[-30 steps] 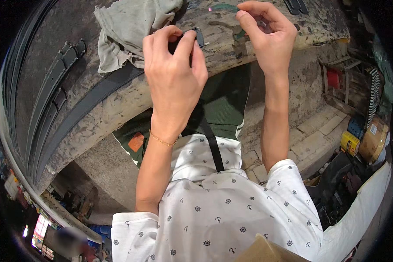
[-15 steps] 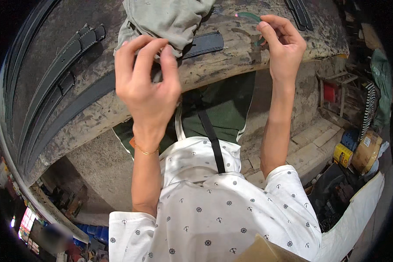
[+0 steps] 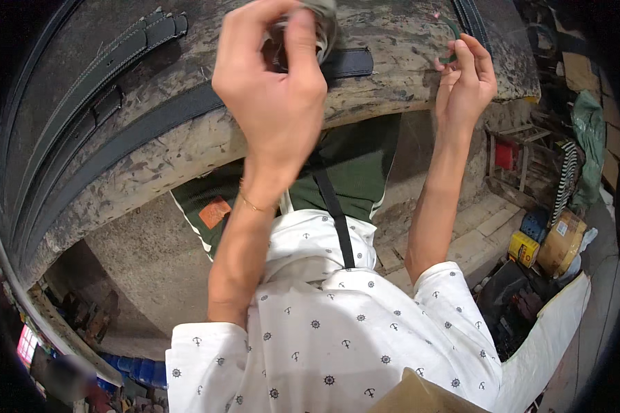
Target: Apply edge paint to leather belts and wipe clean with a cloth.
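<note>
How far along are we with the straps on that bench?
Several dark leather straps already lie flat on the stained grey workbench. In hand: the left hand is raised, pinching a bunched grey cloth; the right hand pinches a thin dark green strip at the bench edge. Left: the black strap beneath the hands lies untouched.

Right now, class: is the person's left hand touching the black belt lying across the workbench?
Apart. The head view shows the left hand raised, pinching grey cloth, above the black belt on the workbench.

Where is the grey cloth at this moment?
In the head view, the grey cloth is at the top centre, held in the left hand above the black belt on the workbench.
</note>
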Tool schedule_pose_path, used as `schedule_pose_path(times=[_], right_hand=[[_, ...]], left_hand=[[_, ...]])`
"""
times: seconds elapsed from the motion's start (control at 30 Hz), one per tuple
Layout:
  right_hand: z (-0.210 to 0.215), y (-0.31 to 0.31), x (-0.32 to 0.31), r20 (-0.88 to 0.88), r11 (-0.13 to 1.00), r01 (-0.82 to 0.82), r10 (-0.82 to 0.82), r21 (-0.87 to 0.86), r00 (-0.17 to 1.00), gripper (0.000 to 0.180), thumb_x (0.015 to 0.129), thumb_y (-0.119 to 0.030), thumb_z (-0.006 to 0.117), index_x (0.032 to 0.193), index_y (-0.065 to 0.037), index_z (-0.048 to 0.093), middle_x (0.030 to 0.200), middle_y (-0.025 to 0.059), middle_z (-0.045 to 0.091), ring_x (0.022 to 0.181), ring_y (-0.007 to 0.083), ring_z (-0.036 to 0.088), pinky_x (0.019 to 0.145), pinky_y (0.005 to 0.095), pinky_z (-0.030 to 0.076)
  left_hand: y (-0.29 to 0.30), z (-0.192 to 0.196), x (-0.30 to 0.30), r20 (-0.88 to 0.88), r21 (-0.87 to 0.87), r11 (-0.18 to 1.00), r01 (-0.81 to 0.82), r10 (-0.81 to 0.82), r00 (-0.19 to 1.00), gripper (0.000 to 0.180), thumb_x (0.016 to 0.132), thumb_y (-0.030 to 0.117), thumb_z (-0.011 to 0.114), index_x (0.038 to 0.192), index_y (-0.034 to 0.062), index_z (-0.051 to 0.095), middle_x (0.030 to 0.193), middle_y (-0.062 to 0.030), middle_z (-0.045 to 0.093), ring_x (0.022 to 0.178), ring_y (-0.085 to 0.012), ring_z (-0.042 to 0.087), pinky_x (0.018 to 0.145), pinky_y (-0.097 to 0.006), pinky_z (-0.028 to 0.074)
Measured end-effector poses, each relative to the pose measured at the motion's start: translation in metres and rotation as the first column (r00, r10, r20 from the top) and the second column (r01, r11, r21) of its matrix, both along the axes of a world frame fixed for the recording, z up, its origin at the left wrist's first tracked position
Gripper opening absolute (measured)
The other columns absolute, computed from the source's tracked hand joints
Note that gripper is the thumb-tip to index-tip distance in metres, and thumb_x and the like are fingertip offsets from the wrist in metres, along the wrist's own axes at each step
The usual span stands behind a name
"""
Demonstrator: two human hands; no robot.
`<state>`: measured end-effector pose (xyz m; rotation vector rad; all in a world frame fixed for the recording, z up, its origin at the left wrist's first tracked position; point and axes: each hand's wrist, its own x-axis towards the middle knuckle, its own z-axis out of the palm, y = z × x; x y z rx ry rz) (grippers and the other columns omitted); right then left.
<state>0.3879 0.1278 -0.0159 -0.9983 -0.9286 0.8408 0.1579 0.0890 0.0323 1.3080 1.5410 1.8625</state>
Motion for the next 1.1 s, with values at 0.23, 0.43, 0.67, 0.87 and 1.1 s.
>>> schedule_pose_path(times=[0.23,0.43,0.67,0.87,1.1], right_hand=[[-0.004,0.0,0.004,0.103,0.999,-0.004,0.007,-0.032,0.995,0.015,0.097,-0.003,0.066,0.111,0.001,0.069,0.097,0.011,0.07,0.076,0.0138,0.065,0.058,0.03,0.053],[0.017,-0.004,0.001,0.332,0.975,0.042,0.034,-0.22,0.943,0.018,0.096,-0.003,0.068,0.114,-0.001,0.07,0.101,0.0101,0.071,0.08,0.0125,0.067,0.065,0.0271,0.055],[-0.012,0.003,0.009,0.115,0.999,-0.033,0.036,-0.022,0.993,0.022,0.097,-0.004,0.067,0.118,0.003,0.068,0.106,0.0095,0.069,0.096,0.0161,0.066,0.075,0.0316,0.055],[-0.01,0.004,0.016,0.199,0.984,-0.178,0.176,-0.009,0.964,0.018,0.093,-0.002,0.072,0.11,0.004,0.072,0.099,0.0094,0.071,0.09,0.0164,0.068,0.075,0.0303,0.055],[0.003,-0.008,-0.008,0.531,0.98,-0.173,0.196,-0.094,0.824,0.014,0.09,-0.001,0.075,0.104,0.002,0.075,0.092,0.0072,0.074,0.087,0.0131,0.07,0.082,0.0247,0.054]], left_hand=[[-0.119,0.056,0.108,0.007,0.401,0.297,0.867,-0.947,0.321,0.008,0.085,0.001,0.063,0.086,0.0037,0.055,0.089,-0.0091,0.061,0.083,-0.0292,0.065,0.075,-0.037,0.052],[-0.086,0.048,0.06,0.419,0.273,0.536,0.799,-0.814,0.403,0.008,0.098,0.006,0.058,0.102,0.0004,0.061,0.102,-0.0081,0.065,0.091,-0.0213,0.066,0.08,-0.038,0.054],[0.019,0.014,-0.053,0.46,0.323,0.942,-0.087,-0.076,0.885,0.016,0.105,0.017,0.057,0.108,0.0017,0.061,0.092,-0.0056,0.067,0.08,-0.0104,0.064,0.067,-0.021,0.052],[0.014,-0.022,-0.053,-0.566,-0.026,0.939,0.344,-0.297,0.769,0.024,0.085,0.015,0.074,0.105,0.0031,0.069,0.103,-0.0166,0.063,0.102,-0.0327,0.06,0.092,-0.042,0.047],[0.002,-0.034,-0.034,-0.762,-0.125,0.942,0.312,-0.293,0.578,0.032,0.08,0.03,0.079,0.101,0.0076,0.072,0.106,-0.0116,0.059,0.111,-0.0308,0.052,0.101,-0.047,0.038]])
